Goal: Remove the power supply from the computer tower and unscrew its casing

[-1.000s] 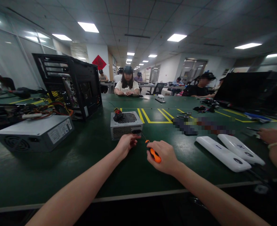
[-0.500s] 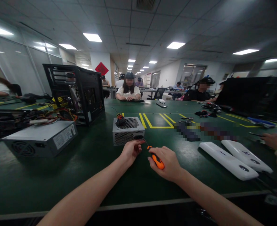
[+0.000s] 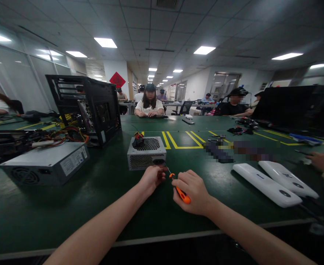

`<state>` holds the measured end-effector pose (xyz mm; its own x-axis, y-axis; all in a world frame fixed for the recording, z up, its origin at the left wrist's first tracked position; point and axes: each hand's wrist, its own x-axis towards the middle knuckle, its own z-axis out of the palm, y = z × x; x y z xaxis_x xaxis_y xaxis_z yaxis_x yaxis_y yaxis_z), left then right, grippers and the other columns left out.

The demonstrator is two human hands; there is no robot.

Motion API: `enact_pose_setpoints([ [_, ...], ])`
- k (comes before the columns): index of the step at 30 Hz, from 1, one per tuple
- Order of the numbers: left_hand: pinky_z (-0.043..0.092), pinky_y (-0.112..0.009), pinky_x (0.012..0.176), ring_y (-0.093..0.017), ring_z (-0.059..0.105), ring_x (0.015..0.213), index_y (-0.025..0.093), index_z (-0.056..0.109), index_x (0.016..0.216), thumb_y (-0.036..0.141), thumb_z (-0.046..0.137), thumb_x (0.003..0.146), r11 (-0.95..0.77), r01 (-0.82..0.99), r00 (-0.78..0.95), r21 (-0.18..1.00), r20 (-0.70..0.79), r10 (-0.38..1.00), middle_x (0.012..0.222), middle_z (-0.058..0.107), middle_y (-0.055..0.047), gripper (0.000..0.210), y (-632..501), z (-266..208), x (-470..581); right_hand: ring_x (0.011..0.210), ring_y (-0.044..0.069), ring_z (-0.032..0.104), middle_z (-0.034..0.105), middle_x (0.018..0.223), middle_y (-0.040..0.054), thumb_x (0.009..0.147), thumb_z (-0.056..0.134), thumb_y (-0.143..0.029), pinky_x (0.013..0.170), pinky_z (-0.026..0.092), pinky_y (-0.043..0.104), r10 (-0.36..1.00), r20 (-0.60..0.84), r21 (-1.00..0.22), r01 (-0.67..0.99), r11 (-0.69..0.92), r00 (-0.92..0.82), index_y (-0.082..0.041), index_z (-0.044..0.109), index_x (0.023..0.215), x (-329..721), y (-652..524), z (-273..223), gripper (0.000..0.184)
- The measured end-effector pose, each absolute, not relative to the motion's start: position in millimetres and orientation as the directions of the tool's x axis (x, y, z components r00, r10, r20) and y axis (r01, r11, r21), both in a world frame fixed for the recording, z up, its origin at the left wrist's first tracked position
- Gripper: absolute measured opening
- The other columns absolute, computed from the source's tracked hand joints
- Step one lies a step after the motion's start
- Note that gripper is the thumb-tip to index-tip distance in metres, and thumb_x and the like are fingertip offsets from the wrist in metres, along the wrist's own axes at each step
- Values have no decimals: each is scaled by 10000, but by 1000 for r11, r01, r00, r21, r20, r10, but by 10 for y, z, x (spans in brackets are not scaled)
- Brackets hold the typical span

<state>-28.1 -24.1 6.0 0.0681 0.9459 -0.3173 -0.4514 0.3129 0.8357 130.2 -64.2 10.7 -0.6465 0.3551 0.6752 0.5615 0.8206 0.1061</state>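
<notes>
A grey computer power supply with perforated faces stands on the green table in front of me, a bundle of cables on its top. My left hand is at its near right corner, just below the black socket; the fingers are curled and what they hold is hidden. In my right hand is an orange and black screwdriver, gripped by the handle. Its thin shaft slants up and left towards the socket corner, close to my left fingertips. Whether the tip touches the unit I cannot tell.
To the left are a second power supply and an open black computer case. Two white devices lie on the right, near a co-worker's hand. Other people sit beyond the table.
The power supply appears slightly further left, though the whole view has shifted a little too. The screwdriver and my right hand keep nearly the same pose, with more of the shaft showing.
</notes>
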Motion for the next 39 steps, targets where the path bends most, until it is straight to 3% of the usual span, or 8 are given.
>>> enact_pose_setpoints([
  [8,356,-151,417,-24,444,417,92,498,849,-5,441,722,254,-437,58,863,-255,965,688,568,-20,170,-210,10,-282,585,121,472,550,666,18,788,455,-233,596,318,270,356,643,167,577,799,-678,-139,563,876,1236,-658,88,168],
  [13,349,-158,414,-29,448,415,102,492,858,6,452,728,253,-427,62,868,-251,966,689,569,-18,166,-224,23,-274,632,138,445,520,693,26,726,475,-211,625,314,287,306,597,244,532,811,-741,-175,565,742,1241,-653,102,98],
  [18,360,-160,429,-29,462,424,107,496,882,11,447,734,253,-410,47,876,-257,965,721,579,-21,183,-215,5,-274,626,147,446,514,686,30,765,474,-319,592,309,282,367,628,166,578,799,-686,-167,565,775,1232,-675,146,178],
  [21,358,-164,427,-31,456,416,106,493,873,7,438,736,244,-418,41,875,-250,967,707,575,-21,177,-204,-9,-277,587,127,464,543,682,19,779,460,-270,585,322,268,400,658,84,590,803,-638,-137,542,880,1236,-665,113,186],
  [27,365,-161,429,-29,463,428,106,498,869,3,443,728,232,-421,31,877,-241,970,724,581,-25,183,-211,-15,-283,637,146,444,504,682,27,719,484,-232,614,317,284,337,614,197,552,810,-714,-177,562,722,1251,-666,124,95],
  [31,359,-156,420,-26,462,421,105,499,859,6,441,730,231,-407,24,884,-243,970,720,579,-22,172,-227,14,-280,612,140,452,519,683,24,763,471,-299,603,323,282,390,647,118,591,798,-656,-165,562,803,1253,-676,135,167],
  [34,356,-158,414,-28,456,409,102,502,854,-2,441,723,237,-401,27,885,-247,969,690,572,-16,179,-225,26,-275,577,123,460,548,682,14,761,459,-247,603,338,272,411,662,54,587,808,-626,-144,536,869,1263,-664,102,168],
  [39,349,-158,410,-28,449,404,102,509,865,-14,451,708,235,-402,22,885,-247,969,686,576,-17,203,-219,9,-269,656,148,462,523,706,28,710,483,-229,645,334,298,326,602,175,519,837,-729,-175,565,774,1266,-662,119,117],
])
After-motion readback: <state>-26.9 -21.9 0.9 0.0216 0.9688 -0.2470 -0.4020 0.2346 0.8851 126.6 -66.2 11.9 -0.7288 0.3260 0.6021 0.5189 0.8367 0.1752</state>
